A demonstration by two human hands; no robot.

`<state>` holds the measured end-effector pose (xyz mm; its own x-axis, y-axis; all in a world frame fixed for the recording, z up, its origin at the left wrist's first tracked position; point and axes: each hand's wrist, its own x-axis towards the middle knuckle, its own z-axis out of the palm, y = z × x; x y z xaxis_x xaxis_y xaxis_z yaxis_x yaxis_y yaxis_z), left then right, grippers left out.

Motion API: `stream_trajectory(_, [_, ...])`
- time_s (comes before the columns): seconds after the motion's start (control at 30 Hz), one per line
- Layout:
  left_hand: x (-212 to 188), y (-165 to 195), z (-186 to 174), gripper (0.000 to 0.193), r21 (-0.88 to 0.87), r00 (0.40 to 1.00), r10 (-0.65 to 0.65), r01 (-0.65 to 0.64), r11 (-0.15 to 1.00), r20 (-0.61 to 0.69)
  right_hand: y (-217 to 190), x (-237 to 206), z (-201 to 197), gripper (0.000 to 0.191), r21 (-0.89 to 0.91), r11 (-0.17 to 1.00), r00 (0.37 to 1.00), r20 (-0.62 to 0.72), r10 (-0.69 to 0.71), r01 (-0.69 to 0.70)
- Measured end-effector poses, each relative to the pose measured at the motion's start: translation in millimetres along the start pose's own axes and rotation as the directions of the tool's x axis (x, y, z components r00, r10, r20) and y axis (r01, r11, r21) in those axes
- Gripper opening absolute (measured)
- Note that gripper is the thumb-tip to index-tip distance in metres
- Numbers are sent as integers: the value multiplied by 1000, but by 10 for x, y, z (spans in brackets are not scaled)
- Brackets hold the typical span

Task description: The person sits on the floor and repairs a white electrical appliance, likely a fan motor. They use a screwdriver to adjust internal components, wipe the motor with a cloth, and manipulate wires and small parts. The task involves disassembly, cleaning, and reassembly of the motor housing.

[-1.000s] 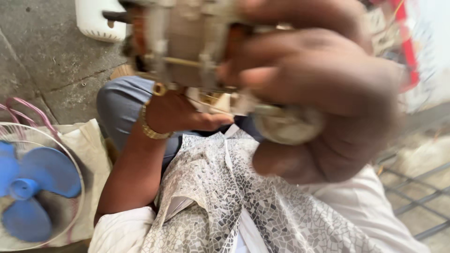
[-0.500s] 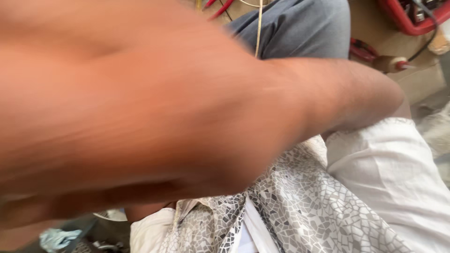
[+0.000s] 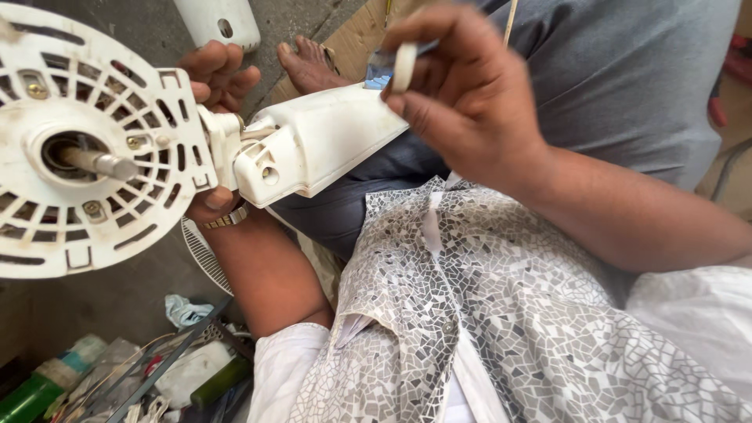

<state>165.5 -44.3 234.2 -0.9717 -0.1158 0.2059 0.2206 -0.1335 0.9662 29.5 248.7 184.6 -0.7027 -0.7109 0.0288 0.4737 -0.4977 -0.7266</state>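
Head view: my left hand (image 3: 215, 117) is clenched behind the white plastic fan motor housing (image 3: 313, 141), holding it above my lap, with the round slotted front plate (image 3: 86, 141) at left. My right hand (image 3: 462, 102) pinches a small white plastic cap (image 3: 404, 66) just above the housing.

A bare foot (image 3: 307, 64) rests on the grey concrete floor (image 3: 94, 313) near a strip of cardboard (image 3: 356, 35). A white plastic cylinder (image 3: 218, 19) stands at the top edge. Lower left lies clutter — a green bottle (image 3: 27, 398), a crumpled pale blue rag (image 3: 185, 310) and a wire fan grille (image 3: 205, 254).
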Motion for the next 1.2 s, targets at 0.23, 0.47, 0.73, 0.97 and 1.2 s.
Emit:
stream_trajectory(0.23, [-223, -77, -111, 79, 24, 996, 7, -4, 1000, -92, 318, -26, 150, 40, -396, 918, 972, 229, 55, 41])
stream_trajectory(0.47, [-236, -94, -30, 77, 67, 993, 59, -52, 996, -98, 382, -24, 33, 42, 149, 921, 879, 385, 280, -359])
stream_trajectory(0.73, [-371, 132, 72, 75, 164, 987, 81, -58, 985, -136, 160, 74, 317, 41, -313, 949, 894, 431, 118, 25])
stream_trajectory(0.97, [-360, 194, 80, 73, 168, 987, 81, -57, 984, -140, 115, 122, 453, 37, -379, 920, 893, 442, 82, 103])
stream_trajectory(1.2, [-437, 59, 201, 72, 184, 991, 44, -21, 983, -124, 245, -26, 306, 39, -200, 976, 922, 354, 158, -90])
